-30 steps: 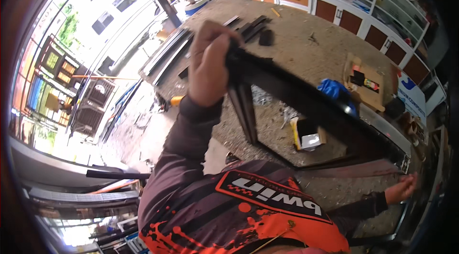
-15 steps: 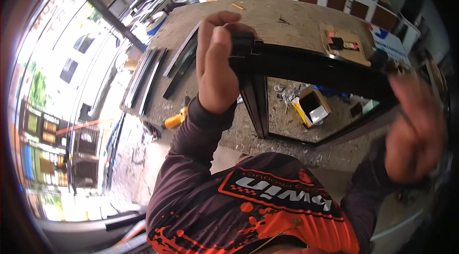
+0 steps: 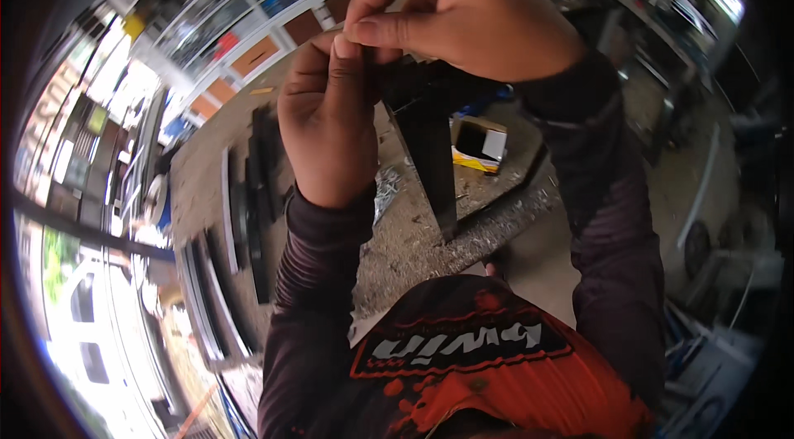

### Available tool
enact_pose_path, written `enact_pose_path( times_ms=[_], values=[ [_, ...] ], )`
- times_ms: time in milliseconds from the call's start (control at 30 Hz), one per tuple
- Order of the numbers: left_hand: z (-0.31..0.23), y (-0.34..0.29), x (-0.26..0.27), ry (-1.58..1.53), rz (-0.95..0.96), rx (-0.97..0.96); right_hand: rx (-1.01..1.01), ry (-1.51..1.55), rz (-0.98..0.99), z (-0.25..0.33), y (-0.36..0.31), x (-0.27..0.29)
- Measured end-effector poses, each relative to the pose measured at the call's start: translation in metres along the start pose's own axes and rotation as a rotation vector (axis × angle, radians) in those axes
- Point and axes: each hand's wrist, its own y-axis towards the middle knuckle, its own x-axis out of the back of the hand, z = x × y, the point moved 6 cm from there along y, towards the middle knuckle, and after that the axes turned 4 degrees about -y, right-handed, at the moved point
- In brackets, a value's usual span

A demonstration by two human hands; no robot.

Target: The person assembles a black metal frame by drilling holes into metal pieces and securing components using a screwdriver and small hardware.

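Note:
My left hand (image 3: 331,129) is raised over the workbench, its thumb and bent fingers closed. My right hand (image 3: 471,17) reaches across from the right, with thumb and forefinger pinched against the left fingertips. Whatever sits between the fingers is too small or hidden to make out. Just under both hands stands a black metal frame (image 3: 430,158), upright on the bench, its top corner close beside my left palm. My hands hide part of that corner, and I cannot tell whether the left one touches it.
Several dark metal profiles (image 3: 259,224) lie along the left of the workbench (image 3: 397,269). An open yellow and white box (image 3: 481,145) stands beyond the frame, with a clear plastic bag (image 3: 386,191) left of it. Shelved cabinets (image 3: 273,38) line the back.
My right hand has left the frame's right side and come over to meet my left fingertips. The view has turned to the right, and the frame now shows nearly edge-on.

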Motion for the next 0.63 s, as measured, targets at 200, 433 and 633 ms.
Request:
enact_pose_path(
  times_ms=[200, 433, 633],
  values=[
    [0.0, -0.001, 0.002, -0.149, 0.069, 0.022, -0.015, -0.162, -0.132, 0.006, 0.002, -0.012],
    [0.01, -0.044, 0.037, -0.217, -0.025, 0.103, 0.048, -0.741, 0.046, 0.005, -0.006, -0.027],
    [0.028, -0.076, 0.031, 0.213, 0.236, -0.172, 0.013, -0.652, 0.01, 0.02, -0.026, -0.033]
  ],
)
